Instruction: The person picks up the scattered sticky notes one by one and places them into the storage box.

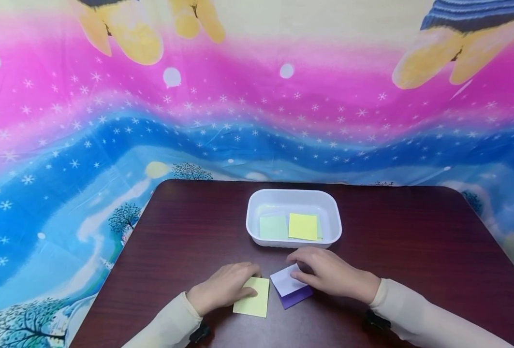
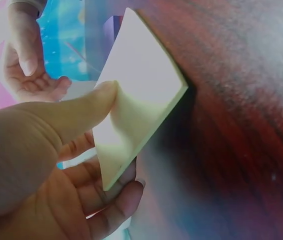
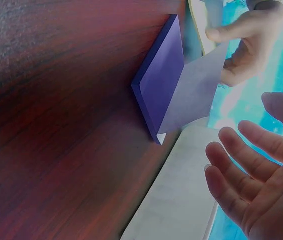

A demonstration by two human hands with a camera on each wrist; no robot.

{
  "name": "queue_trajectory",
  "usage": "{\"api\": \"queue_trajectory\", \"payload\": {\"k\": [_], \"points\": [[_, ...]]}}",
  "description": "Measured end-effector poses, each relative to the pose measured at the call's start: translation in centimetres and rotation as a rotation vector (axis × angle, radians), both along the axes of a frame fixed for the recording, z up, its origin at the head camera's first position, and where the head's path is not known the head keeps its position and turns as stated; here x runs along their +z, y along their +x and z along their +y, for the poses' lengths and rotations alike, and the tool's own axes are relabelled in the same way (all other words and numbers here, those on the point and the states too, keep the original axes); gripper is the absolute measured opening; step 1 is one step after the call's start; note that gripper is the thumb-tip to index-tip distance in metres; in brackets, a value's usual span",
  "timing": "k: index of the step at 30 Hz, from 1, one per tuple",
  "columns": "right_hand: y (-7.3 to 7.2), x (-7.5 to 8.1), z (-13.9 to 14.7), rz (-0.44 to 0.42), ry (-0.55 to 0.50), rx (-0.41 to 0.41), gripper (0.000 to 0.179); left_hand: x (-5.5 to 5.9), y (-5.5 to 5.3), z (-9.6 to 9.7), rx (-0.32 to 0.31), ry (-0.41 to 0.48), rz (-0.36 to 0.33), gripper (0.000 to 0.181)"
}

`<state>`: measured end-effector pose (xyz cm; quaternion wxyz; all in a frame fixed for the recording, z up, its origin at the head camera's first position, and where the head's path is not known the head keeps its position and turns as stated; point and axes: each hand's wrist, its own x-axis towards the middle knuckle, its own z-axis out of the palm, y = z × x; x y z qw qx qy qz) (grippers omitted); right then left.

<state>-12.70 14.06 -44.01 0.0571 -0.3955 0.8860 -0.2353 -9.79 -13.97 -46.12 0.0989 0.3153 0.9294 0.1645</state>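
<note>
My left hand pinches a pale yellow sticky-note pad, thumb on top and fingers beneath; the left wrist view shows that pad tilted above the table. Just right of it lies a purple sticky-note pad whose lighter top sheet stands folded up. Over that pad's far side hovers my right hand. In the right wrist view this hand has loosely bent, spread fingers with nothing in them, apart from the purple pad and its raised sheet.
Beyond the hands stands a white plastic tray. A pale green pad and a bright yellow pad lie in it, the yellow overlapping another greenish one. The dark wooden table backs onto a printed cloth.
</note>
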Motion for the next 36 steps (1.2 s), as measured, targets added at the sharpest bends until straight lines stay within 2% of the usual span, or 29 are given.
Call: {"api": "queue_trajectory", "payload": {"k": [3, 7, 13, 25, 36], "points": [[0.0, 0.0, 0.0, -0.015, 0.008, -0.003, 0.028, 0.1, -0.2, -0.1, -0.004, 0.031, -0.008, 0.015], [0.0, 0.1, -0.1, -0.02, 0.007, -0.004, 0.029, 0.3, -0.4, -0.1, -0.001, 0.043, -0.016, 0.012], [-0.2, 0.2, -0.3, -0.012, 0.013, -0.005, 0.03, 0.8, -0.7, -0.3, -0.005, 0.056, -0.011, 0.012], [-0.5, 0.0, -0.5, -0.06, 0.025, -0.013, 0.029, 1.6, -1.1, -1.0, -0.002, 0.065, -0.005, 0.015], [-0.7, 0.4, -0.7, -0.064, 0.012, 0.012, 0.03, 2.5, -1.2, -1.2, 0.004, 0.058, -0.01, 0.015]]}}
